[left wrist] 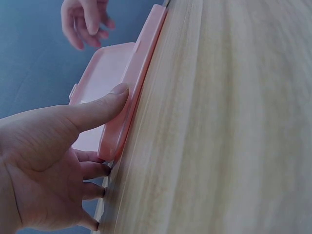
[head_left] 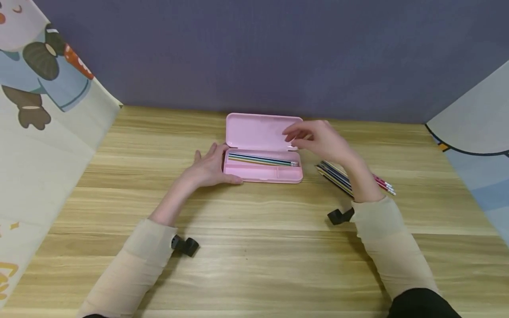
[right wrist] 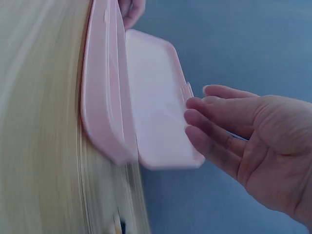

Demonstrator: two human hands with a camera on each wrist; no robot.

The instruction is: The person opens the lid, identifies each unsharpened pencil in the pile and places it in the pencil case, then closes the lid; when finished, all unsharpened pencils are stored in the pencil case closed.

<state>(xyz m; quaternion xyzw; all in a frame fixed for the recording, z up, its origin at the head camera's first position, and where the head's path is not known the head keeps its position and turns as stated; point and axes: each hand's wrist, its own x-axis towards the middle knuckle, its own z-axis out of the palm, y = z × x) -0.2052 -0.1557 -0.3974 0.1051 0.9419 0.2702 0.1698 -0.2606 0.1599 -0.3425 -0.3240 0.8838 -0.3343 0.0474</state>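
A pink pencil case stands with its lid raised at the back; several pencils lie in its long compartment. My left hand is at the case's left end, thumb against the front wall and the other fingers spread near the left side and back corner, as the left wrist view shows. Above the right part of the lid is my right hand, fingers loosely bent, nothing visible in them. In the right wrist view the fingertips are by the lid's edge; whether they touch it I cannot tell.
More pencils, dark, yellow and red, lie in a loose bundle on the wooden table right of the case, partly under my right forearm. A dark blue-grey panel rises behind the table, with printed sheets at both sides.
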